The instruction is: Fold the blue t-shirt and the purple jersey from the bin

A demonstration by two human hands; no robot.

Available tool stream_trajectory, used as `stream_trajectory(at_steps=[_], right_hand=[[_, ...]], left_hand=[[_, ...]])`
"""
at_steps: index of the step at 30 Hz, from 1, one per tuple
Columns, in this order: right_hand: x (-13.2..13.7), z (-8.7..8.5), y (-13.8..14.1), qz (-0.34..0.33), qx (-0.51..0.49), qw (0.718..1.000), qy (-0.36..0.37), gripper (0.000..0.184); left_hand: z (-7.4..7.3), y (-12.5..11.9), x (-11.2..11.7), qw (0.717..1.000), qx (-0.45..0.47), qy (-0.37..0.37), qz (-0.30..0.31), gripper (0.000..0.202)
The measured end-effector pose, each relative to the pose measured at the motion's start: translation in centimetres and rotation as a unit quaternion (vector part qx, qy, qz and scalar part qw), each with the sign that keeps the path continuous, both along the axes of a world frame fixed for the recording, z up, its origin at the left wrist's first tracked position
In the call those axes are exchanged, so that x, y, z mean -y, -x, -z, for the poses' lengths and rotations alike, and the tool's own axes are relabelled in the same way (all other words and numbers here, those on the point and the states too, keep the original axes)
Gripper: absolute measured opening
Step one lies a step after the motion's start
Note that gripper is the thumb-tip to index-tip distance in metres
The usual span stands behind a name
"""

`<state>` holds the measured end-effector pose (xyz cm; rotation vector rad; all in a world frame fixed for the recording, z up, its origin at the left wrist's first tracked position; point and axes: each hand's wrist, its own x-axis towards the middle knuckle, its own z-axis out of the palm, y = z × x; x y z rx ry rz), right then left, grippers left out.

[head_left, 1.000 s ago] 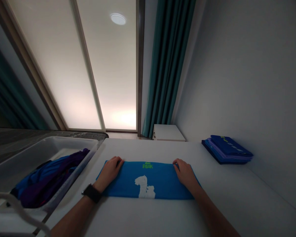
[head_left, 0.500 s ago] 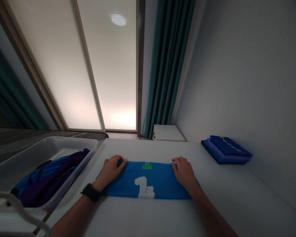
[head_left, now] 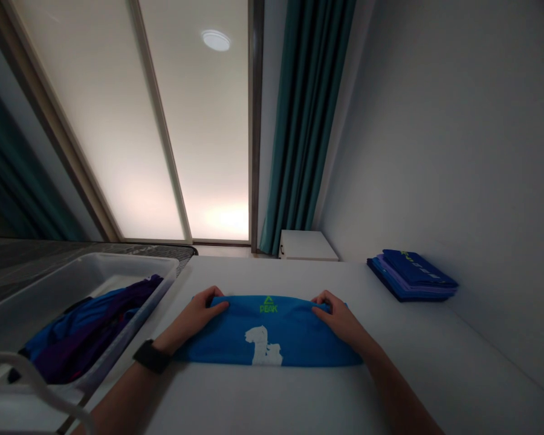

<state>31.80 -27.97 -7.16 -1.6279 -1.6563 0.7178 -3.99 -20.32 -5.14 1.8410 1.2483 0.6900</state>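
Note:
A blue shirt (head_left: 306,341), folded into a wide flat strip, lies on the white table (head_left: 263,399). Its upper face carries a green PEAK logo and a white print. At the far left part of the strip, my left hand (head_left: 200,312) grips the far edge, thumb on top and fingers curled behind. The same edge is pinched farther right by my right hand (head_left: 339,315), its thumb also lying on the cloth. A dark watch (head_left: 153,356) is on my left wrist.
Folded garments in blue and purple form a stack (head_left: 414,272) at the right, by the wall. On the left, a translucent plastic bin (head_left: 165,266) holds loose blue and purple clothes. A pale curved tube (head_left: 40,386) crosses the lower left corner. A white cabinet (head_left: 306,244) stands beyond the table.
Both hands have gone from resting on the shirt's far corners to gripping its far edge, with fingers curled behind it. The far edge now looks slightly wavy near my right hand.

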Motion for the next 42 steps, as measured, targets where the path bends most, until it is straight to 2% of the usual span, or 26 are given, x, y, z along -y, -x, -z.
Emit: stream_trajectory(at_steps=[3,7,13,19,26,37,40,42], right_hand=[[-0.1,0.0,-0.1,0.016,-0.041,0.999,0.008,0.014],[-0.6,0.9,-0.2,0.054,-0.018,0.998,0.023,0.024],[-0.5,1.7,0.2,0.078,0.089,0.993,0.019,0.029],[-0.7,2.2,0.2,0.079,0.224,0.971,0.011,0.021],[-0.9,2.8,0.2,0.094,0.269,0.958,0.015,0.023],[-1.1,2.9,0.3,0.115,0.255,0.960,-0.006,0.027],[-0.9,2.3,0.5,0.124,0.296,0.947,-0.024,0.029],[-0.6,1.7,1.3,0.124,0.336,0.932,-0.056,0.032]], left_hand=[[0.5,0.0,-0.1,0.999,0.028,0.031,-0.012,0.036],[0.8,-0.3,-0.2,0.999,0.016,0.042,-0.030,0.040],[1.0,-0.9,-0.3,0.991,-0.094,-0.064,-0.063,0.038],[2.2,-0.8,-0.8,0.972,-0.182,-0.137,-0.059,0.030],[3.2,-0.3,-1.4,0.954,-0.220,-0.193,-0.060,0.031],[2.8,-0.2,-1.3,0.945,-0.250,-0.198,-0.068,0.031],[2.4,-0.3,-1.1,0.931,-0.287,-0.214,-0.069,0.030],[2.0,-0.7,-0.6,0.913,-0.311,-0.251,-0.078,0.030]])
